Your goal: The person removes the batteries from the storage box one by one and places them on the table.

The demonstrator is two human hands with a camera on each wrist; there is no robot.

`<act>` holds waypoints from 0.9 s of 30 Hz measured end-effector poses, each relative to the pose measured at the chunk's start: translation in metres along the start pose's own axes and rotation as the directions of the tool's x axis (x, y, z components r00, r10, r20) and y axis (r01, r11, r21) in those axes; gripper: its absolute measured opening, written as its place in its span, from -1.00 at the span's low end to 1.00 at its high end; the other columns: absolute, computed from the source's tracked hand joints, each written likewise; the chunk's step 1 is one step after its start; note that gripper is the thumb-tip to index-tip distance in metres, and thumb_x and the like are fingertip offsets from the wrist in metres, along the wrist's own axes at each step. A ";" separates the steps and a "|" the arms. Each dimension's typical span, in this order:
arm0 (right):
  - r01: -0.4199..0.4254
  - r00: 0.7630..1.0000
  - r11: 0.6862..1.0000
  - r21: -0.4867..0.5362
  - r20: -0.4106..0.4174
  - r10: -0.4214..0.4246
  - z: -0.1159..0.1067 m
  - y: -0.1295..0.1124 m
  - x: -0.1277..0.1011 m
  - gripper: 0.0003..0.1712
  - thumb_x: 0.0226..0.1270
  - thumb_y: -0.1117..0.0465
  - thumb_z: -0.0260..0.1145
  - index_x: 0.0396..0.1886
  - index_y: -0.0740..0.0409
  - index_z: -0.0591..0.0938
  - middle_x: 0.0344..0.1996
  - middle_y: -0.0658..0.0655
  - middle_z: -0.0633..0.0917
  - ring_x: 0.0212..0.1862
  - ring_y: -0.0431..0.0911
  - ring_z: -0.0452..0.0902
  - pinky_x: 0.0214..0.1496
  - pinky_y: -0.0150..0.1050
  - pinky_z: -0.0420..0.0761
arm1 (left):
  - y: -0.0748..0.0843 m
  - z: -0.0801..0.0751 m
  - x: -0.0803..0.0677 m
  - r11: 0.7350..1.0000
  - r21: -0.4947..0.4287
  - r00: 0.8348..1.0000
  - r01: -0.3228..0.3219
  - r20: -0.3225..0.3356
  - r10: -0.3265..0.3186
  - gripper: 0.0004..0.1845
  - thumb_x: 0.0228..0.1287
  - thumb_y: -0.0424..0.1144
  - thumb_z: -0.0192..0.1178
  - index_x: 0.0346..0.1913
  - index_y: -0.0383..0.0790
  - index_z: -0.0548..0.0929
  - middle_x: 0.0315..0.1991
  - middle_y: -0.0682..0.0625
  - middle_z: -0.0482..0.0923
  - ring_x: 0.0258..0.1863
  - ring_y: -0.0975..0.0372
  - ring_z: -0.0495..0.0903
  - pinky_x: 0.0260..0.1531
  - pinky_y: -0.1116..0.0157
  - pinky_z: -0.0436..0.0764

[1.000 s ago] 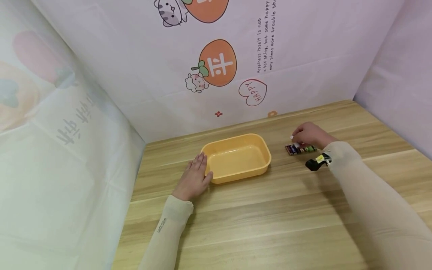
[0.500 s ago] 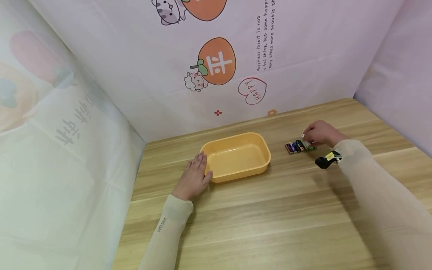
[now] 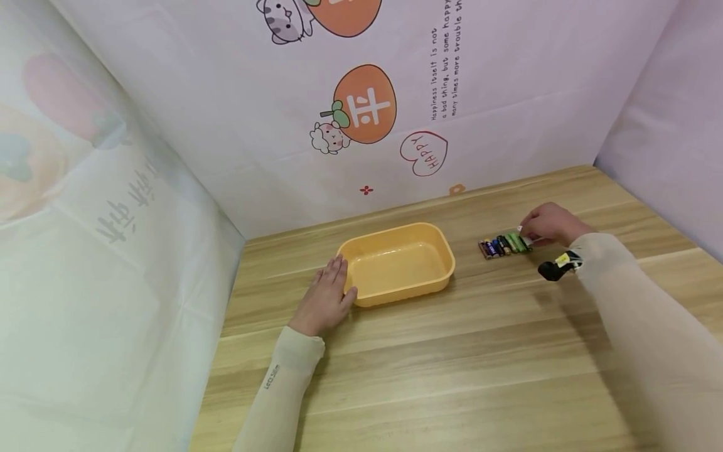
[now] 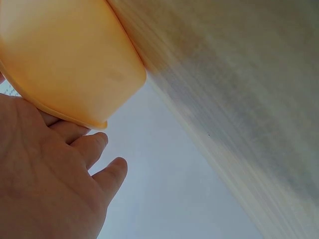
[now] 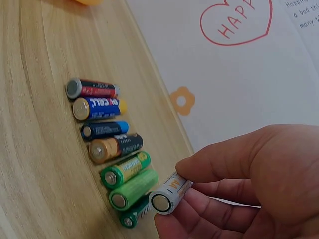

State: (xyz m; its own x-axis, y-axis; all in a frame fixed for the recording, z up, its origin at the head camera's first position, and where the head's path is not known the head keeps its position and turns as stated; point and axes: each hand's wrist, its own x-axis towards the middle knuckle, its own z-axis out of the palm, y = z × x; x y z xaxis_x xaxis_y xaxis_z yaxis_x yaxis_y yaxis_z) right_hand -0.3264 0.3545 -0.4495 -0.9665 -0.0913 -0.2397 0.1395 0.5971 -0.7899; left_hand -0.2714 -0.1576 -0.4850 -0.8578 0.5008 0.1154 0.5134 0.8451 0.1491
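Batteries, a row of small cylindrical cells (image 3: 504,245) in red, blue, black and green wrappers, lie side by side on the light wooden tabletop (image 3: 452,351), to the right of a shallow, rounded-rectangular orange plastic tray (image 3: 398,263) and well apart from it. That tray, the largest object on the table, sits empty with the person's left hand (image 3: 326,300) flat beside it, fingers straight and pressed against its left wall, apparently to hold it in place; the left wrist view shows the fingertips (image 4: 97,142) tucked under the tray's rim (image 4: 75,119). At the right end of the row, the right hand (image 3: 546,224) pinches a single white-wrapped cell (image 5: 169,193) between thumb and curled fingers, lifted just clear of the green cells (image 5: 127,177) next to it. The neat line, ends facing one way, looks set up so each cell can be picked off singly. Behind, a pale printed backdrop (image 3: 395,94) with cartoon persimmons and a "HAPPY" heart (image 5: 237,20) walls the table.
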 end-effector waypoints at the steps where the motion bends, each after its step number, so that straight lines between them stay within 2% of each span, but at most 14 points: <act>1: -0.001 1.000 1.000 0.001 0.001 0.001 -0.001 0.002 0.001 -0.53 0.27 0.40 0.20 0.07 0.70 0.42 -0.29 0.27 0.62 -0.29 -0.06 0.56 -0.21 -0.09 0.68 | 0.000 0.000 0.000 1.000 0.001 1.000 0.002 0.003 -0.002 -0.28 0.54 0.06 -0.21 0.52 -0.36 -0.01 0.55 -0.14 -0.20 0.51 0.05 -0.17 0.41 -0.02 -0.04; 13: -0.032 0.999 0.998 0.046 0.017 0.031 -0.007 0.019 0.006 -0.54 0.34 0.39 0.16 0.08 0.73 0.38 -0.32 0.26 0.63 -0.31 -0.07 0.58 -0.19 -0.04 0.68 | 0.002 -0.002 0.001 1.000 0.010 1.000 0.022 0.018 -0.023 -0.28 0.54 0.06 -0.19 0.53 -0.33 -0.03 0.55 -0.11 -0.21 0.51 0.08 -0.18 0.42 -0.01 -0.05; 27: -0.028 1.000 1.000 0.013 -0.002 0.028 -0.009 0.032 0.010 -0.58 0.20 0.39 0.25 -0.07 0.71 0.50 -0.49 0.09 0.63 -0.42 -0.07 0.56 -0.34 -0.10 0.67 | 0.002 -0.002 0.000 1.000 0.009 1.000 0.025 0.015 -0.025 -0.28 0.54 0.06 -0.20 0.53 -0.33 -0.03 0.55 -0.11 -0.21 0.51 0.07 -0.17 0.43 0.04 -0.09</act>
State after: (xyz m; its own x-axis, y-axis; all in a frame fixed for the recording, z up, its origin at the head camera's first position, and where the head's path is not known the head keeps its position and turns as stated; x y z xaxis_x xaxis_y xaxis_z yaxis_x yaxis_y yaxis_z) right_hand -0.3331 0.3796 -0.4716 -0.9627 -0.0731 -0.2603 0.1690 0.5891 -0.7902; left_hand -0.2701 -0.1558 -0.4827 -0.8707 0.4821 0.0971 0.4916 0.8590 0.1428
